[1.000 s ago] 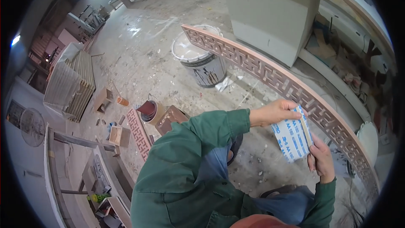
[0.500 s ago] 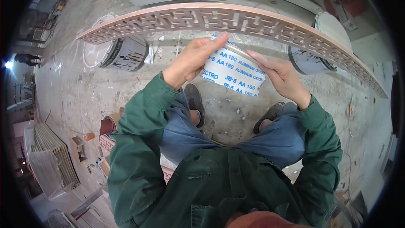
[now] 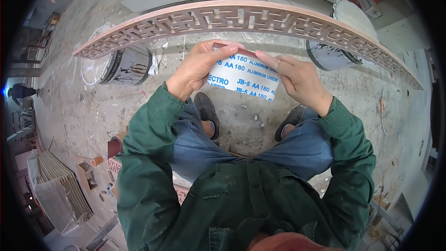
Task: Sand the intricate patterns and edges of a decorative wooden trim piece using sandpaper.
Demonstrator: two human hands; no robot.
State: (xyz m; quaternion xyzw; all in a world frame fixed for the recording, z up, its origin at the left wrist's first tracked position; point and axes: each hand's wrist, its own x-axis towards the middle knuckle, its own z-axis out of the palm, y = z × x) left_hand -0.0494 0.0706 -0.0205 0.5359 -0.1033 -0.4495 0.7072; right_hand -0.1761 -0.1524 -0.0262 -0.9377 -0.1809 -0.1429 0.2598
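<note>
A sheet of sandpaper [image 3: 242, 75] hangs between my hands, its white back with blue print facing me. Along its top edge a strip of the reddish-brown grit side shows, folded over. My left hand [image 3: 204, 62] pinches the upper left corner, thumb along the fold. At the upper right, my right hand [image 3: 299, 78] grips the same edge between thumb and fingers. Just beyond my hands, a long pinkish-brown lattice panel [image 3: 162, 24] with cut-out slots lies across two buckets. I cannot see whether anything is inside the fold.
A paint-stained bucket [image 3: 127, 67] supports the panel at left, another bucket [image 3: 327, 56] at right. Stacked wrapped panels [image 3: 60, 188] stand at lower left, near a brown roll [image 3: 115, 146]. A person [image 3: 21, 92] is far off at the left. A cable [image 3: 388, 118] lies on the right floor.
The sandpaper's top edge is now turned over, showing the reddish-brown side where a pale edge was before. Both hands and the sheet sit slightly further left in view.
</note>
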